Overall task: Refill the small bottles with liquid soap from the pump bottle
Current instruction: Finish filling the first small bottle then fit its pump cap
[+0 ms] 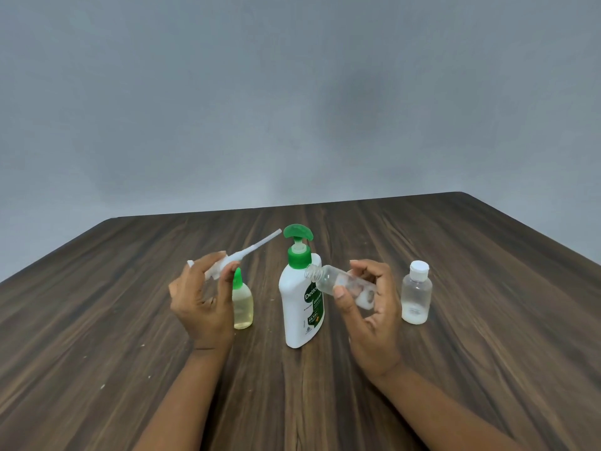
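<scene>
Here, a person works at a dark wooden table (pixel 455 353) with both hands raised just above it. The left hand (pixel 201 301) has its fingers and thumb curled round a white spray cap (pixel 242 254), pinching the head so that the thin dip tube slants up and away toward the far edge. The right hand (pixel 370 317) grips an uncapped clear bottle (pixel 328 279) between thumb and curled fingers. This bottle is tipped nearly onto its side, and its threaded mouth points left, just in front of the neck of the pump bottle (pixel 297 317).

The pump bottle, white with a green pump head and a green label, stands upright about midway between the table's left and right edges, between the two hands. On its left, partly hidden behind the left hand, a small green-capped bottle (pixel 243 305) stands upright and holds yellowish liquid to about its shoulder. Toward the right edge, beyond the right hand, a small white-capped bottle (pixel 417 294) of clear plastic stands upright and closed, with a little pale liquid at its bottom. All three standing bottles form a rough row across the table.
</scene>
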